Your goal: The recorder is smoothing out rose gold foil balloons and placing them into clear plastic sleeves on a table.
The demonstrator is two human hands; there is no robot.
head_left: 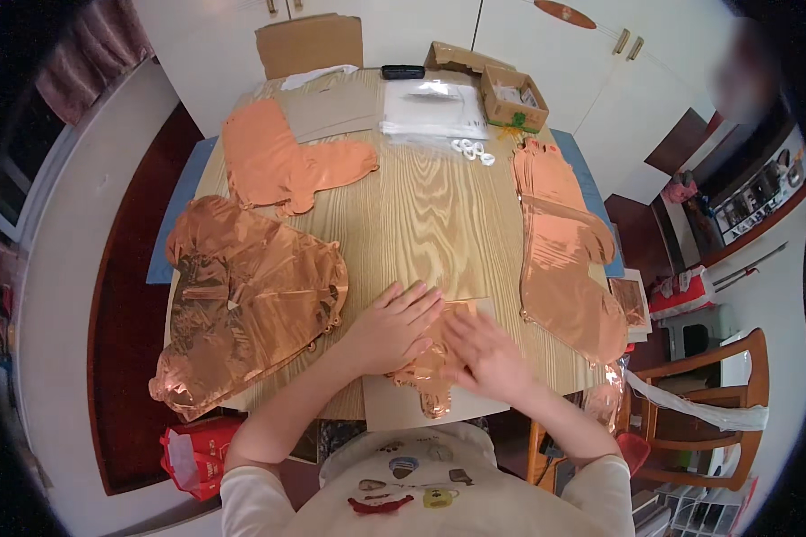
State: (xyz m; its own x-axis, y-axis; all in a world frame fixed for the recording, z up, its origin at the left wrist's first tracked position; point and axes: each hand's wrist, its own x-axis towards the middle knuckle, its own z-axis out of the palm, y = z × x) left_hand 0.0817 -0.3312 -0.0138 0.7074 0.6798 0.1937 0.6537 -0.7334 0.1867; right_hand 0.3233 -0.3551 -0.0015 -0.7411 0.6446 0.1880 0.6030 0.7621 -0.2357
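A copper-coloured foil balloon (434, 394), folded small, lies on a thin grey-brown card (381, 401) at the table's near edge. Palm down, my left hand (394, 327) rests along the balloon's left side with its fingers stretched out. On the right, my right hand (486, 353) lies over the foil, its fingers spread and a little blurred. Both hands hide much of the balloon. To the left is a pile of flat copper foil balloons (255, 295). A long stack of similar foil balloons (564, 259) runs down the right side.
More foil balloons (282, 161) lie at the far left. Clear plastic bags (434, 109), white rings (473, 150), a black case (403, 72) and an open cardboard box (515, 103) sit at the back. A wooden chair (703, 407) stands at the right, a red bag (197, 461) below left.
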